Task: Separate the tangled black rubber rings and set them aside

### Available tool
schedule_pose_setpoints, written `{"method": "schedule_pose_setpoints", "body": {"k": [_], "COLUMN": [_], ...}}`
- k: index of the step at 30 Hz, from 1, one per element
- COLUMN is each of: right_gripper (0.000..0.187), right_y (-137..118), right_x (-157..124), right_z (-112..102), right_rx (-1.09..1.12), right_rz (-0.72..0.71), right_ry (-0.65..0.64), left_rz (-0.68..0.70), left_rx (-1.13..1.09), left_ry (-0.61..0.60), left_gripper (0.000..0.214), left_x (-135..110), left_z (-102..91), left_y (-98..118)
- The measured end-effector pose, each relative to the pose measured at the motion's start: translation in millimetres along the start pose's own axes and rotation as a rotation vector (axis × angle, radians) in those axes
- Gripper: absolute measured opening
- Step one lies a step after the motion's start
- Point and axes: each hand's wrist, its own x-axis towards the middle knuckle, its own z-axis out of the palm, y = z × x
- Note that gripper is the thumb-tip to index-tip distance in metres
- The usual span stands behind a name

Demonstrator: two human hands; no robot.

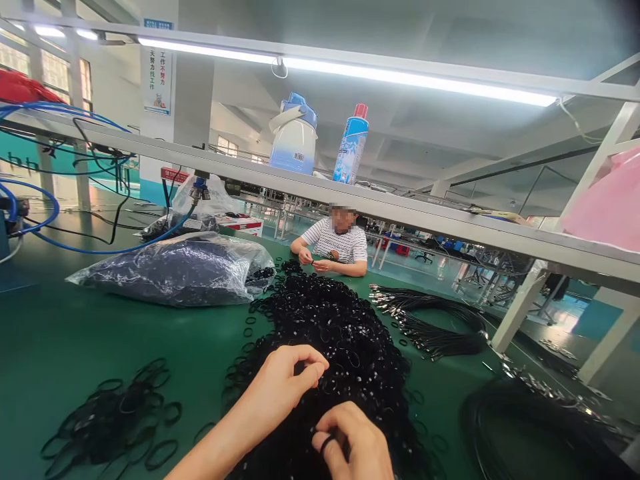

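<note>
A big heap of small black rubber rings (345, 327) covers the green table in front of me. My left hand (283, 387) hovers over its near edge, fingers curled and pinched on a thin black ring. My right hand (350, 443) is closed low in front of the heap, with a black ring (326, 443) looped round a finger. A smaller scatter of larger black bands (120, 417) lies to the left of my forearm.
A clear plastic bag of black parts (180, 270) lies at the left. A bundle of black cables with metal ends (430, 323) lies to the right. Another person (333, 243) works across the table. A jug (295, 137) and spray can (351, 143) stand on the shelf rail.
</note>
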Motion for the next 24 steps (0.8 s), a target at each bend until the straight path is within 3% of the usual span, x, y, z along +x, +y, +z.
{"method": "schedule_pose_setpoints", "body": {"k": [5, 8, 12, 17, 24], "right_gripper": [0.019, 0.024, 0.022, 0.016, 0.018], "right_y": [1, 0, -2, 1, 4], "right_x": [16, 19, 19, 18, 18], "right_z": [-22, -28, -29, -25, -19], "right_rx": [0.565, 0.735, 0.715, 0.604, 0.728], "right_rz": [0.262, 0.329, 0.334, 0.275, 0.298], "right_ry": [0.018, 0.046, 0.109, 0.178, 0.154], "left_rz": [0.041, 0.078, 0.11, 0.037, -0.018], "left_rx": [0.06, 0.083, 0.118, 0.177, 0.061], "left_ry": [-0.072, -0.103, -0.152, -0.096, -0.075], "left_gripper": [0.022, 0.02, 0.019, 0.02, 0.021], "left_x": [-4, -5, -7, -9, -4], "left_z": [1.9, 7.3, 15.2, 19.0, 19.3], "left_y": [0, 0, 2, 4, 2]}}
